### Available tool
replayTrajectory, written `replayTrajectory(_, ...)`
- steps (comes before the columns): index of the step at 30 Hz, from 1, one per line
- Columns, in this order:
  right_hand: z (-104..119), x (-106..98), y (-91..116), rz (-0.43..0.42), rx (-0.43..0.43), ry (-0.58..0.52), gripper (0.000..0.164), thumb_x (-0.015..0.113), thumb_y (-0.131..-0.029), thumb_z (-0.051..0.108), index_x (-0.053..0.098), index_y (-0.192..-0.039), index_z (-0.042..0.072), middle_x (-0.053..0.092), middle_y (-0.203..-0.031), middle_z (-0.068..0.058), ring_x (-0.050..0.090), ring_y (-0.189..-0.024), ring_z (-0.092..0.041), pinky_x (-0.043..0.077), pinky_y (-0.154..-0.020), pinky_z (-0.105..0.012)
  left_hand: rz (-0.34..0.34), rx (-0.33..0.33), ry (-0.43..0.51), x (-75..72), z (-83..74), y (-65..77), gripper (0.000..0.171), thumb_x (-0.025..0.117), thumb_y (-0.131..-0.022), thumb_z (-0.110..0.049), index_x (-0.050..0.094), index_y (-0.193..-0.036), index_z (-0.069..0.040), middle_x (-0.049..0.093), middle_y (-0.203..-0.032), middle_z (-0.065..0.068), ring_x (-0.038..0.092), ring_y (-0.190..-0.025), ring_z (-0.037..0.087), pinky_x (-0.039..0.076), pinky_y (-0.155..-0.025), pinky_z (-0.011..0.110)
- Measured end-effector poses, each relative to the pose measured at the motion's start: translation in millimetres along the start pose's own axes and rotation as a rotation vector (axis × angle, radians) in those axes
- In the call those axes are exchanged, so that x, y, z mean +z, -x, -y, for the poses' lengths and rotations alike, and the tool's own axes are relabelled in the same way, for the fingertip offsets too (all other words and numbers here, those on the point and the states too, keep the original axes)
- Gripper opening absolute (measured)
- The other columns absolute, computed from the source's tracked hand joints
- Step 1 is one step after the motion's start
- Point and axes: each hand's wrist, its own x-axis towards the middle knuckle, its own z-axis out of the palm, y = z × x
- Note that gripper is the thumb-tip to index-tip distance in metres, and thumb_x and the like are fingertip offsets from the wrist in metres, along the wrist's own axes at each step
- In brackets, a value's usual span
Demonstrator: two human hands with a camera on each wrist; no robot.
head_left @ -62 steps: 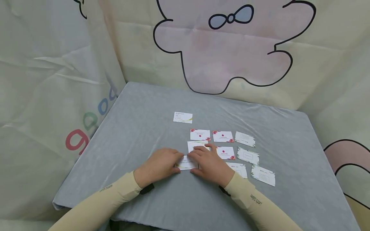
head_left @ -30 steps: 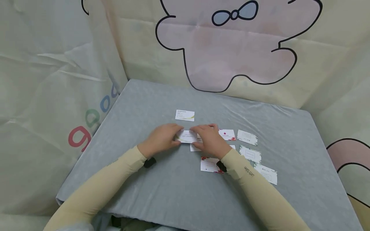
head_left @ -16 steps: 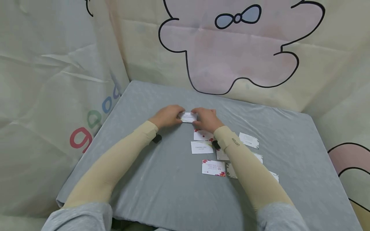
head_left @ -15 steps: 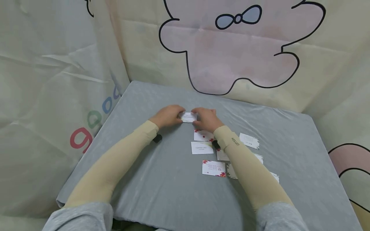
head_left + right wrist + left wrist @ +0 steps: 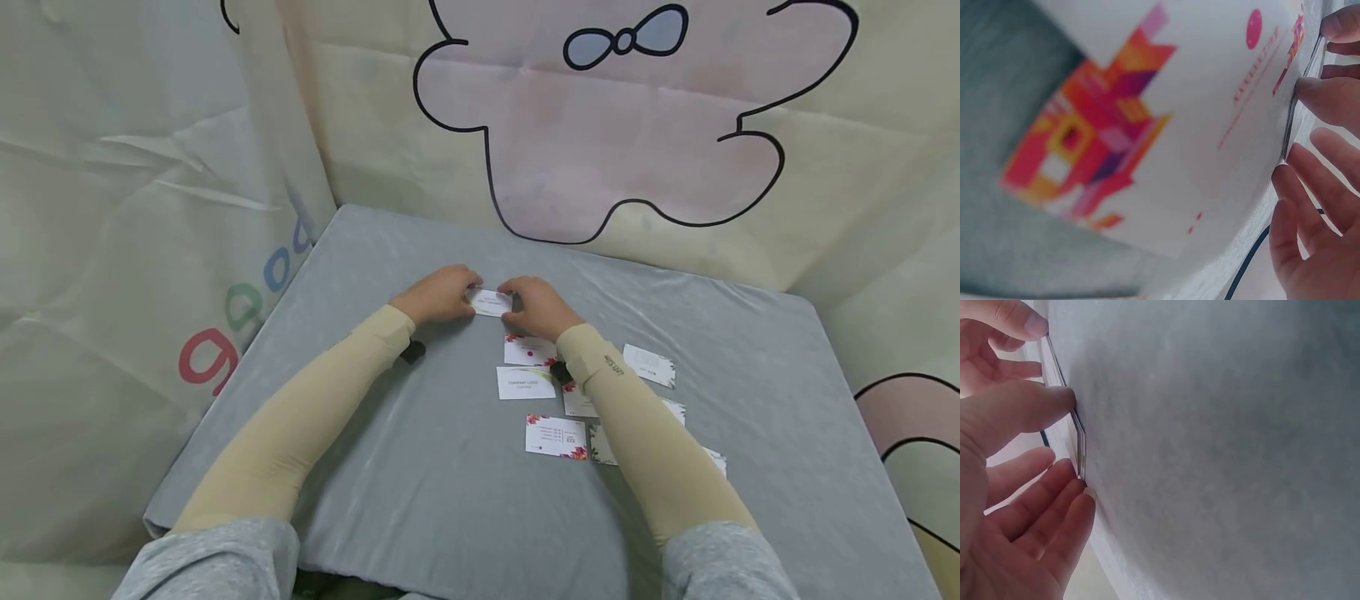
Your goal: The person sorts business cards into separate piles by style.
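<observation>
- The left hand (image 5: 439, 295) pinches a white card (image 5: 491, 302) by its left end, the right hand (image 5: 542, 308) by its right.
- That card is mid-frame, over the grey worktop (image 5: 390, 467).
- A red-cornered card (image 5: 555, 437) lies below, right of centre.

My left hand (image 5: 441, 297) can pass leftward over the grey cloth-covered table (image 5: 375, 467), while a white rectangular red-flowered card (image 5: 527, 351) lies just nearside of my right hand (image 5: 542, 307).

R sleeve (image 5: 651, 442) hides pts of other cards (image 5: 579, 403); held card (image 5: 491, 302) too sm to read.
</observation>
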Motion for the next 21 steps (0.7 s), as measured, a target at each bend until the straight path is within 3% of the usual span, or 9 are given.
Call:
replayTrajectory(8, 7.2, 1.1, 1.0, 0.011, 0.004, -0.020, 0.051, 0.077, -0.100, 0.021, 0.063, -0.149, 0.011, 0.063, -0.152, -0.011, 0.058, -0.138, -0.030, 0.044, -0.122, -0.052, 0.023, -0.029, 0.040, 0.5, 2.6, 0.6, 0.062, 0.080, -0.094, -0.018, 0.060, -0.151, -0.004, 0.063, -0.142, 0.016, 0.058, -0.124, 0.027, 0.049, -0.114, 0.043)
replayTrajectory(13, 11.1, 0.3, 2.6, 0.003, 0.011, -0.038, 0.051, 0.078, -0.100, 0.021, 0.064, -0.148, 0.012, 0.065, -0.148, -0.010, 0.061, -0.128, -0.028, 0.049, -0.118, -0.052, 0.001, -0.024, 0.034, 0.8, 4.0, 0.7, 0.062, 0.083, -0.092, -0.019, 0.062, -0.148, -0.003, 0.063, -0.137, 0.016, 0.058, -0.118, 0.027, 0.050, -0.110, 0.042)
replayTrajectory(21, 8.7, -2.6, 12.1, -0.006, -0.009, -0.030, 0.052, 0.079, -0.099, 0.024, 0.065, -0.147, 0.010, 0.065, -0.149, -0.011, 0.059, -0.139, -0.030, 0.045, -0.122, -0.052, -0.016, -0.017, 0.017, 4.0, -1.2, 6.2, 0.063, 0.083, -0.090, -0.018, 0.063, -0.148, -0.003, 0.062, -0.137, 0.018, 0.058, -0.119, 0.029, 0.051, -0.108, 0.043)
